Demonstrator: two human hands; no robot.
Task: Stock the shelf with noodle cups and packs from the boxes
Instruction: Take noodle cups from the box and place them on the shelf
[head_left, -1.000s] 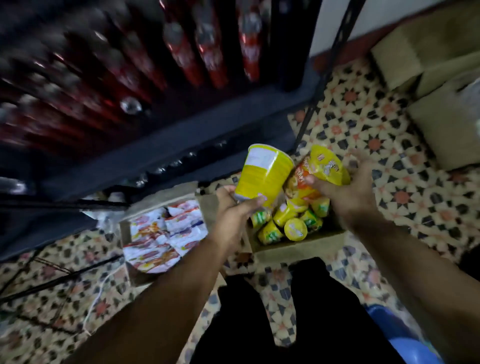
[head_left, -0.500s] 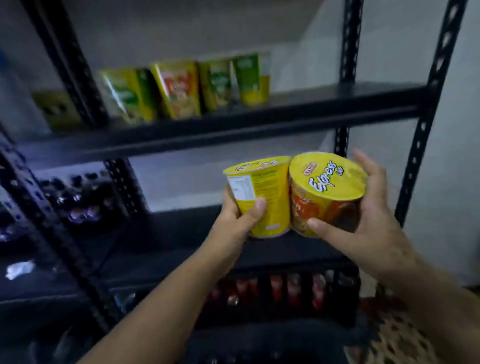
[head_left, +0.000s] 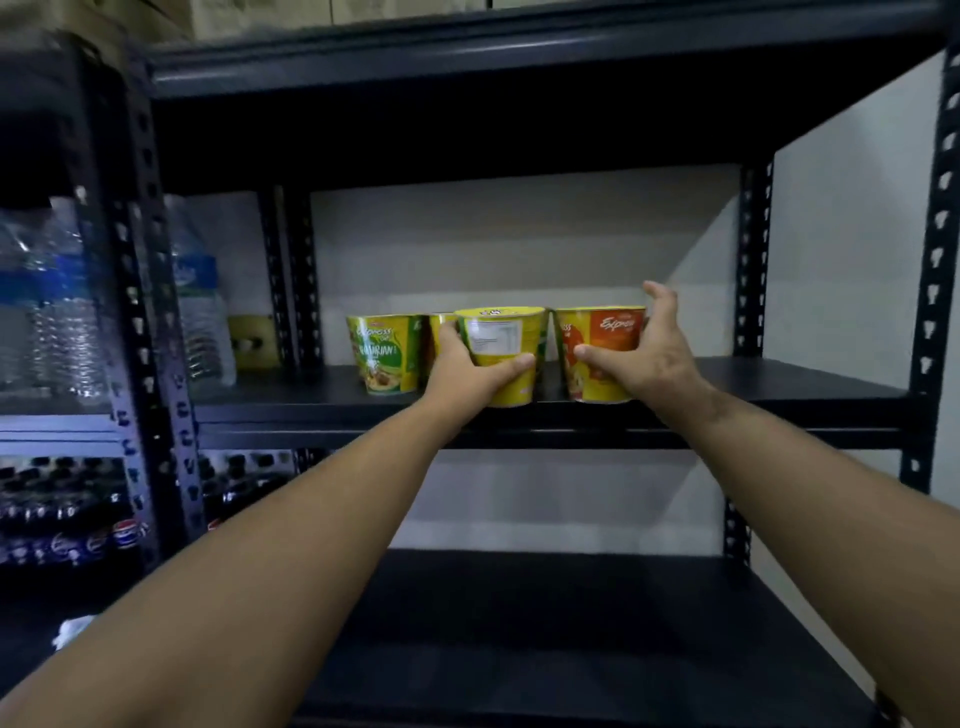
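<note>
Lower shelf board (head_left: 545, 623): dark, bare, nearest the viewer. Two forearms reach over it to the middle shelf (head_left: 810, 400). Left hand (head_left: 467, 374): fingers and thumb curled round one yellow noodle cup (head_left: 501, 353), upright at the shelf's front edge. Right hand (head_left: 649, 353): thumb pressed on the front of one orange noodle cup (head_left: 602, 358), upper fingers lifted and spread; cup upright at the front edge, touching the yellow one. Behind, left: one green noodle cup (head_left: 387, 353), plus part of another, mostly hidden. Cups counted: four. Open board runs rightward from the orange cup to the right upright (head_left: 935, 260). Adjacent bay, left: water bottles (head_left: 202, 322); number unclear through blur.
</note>
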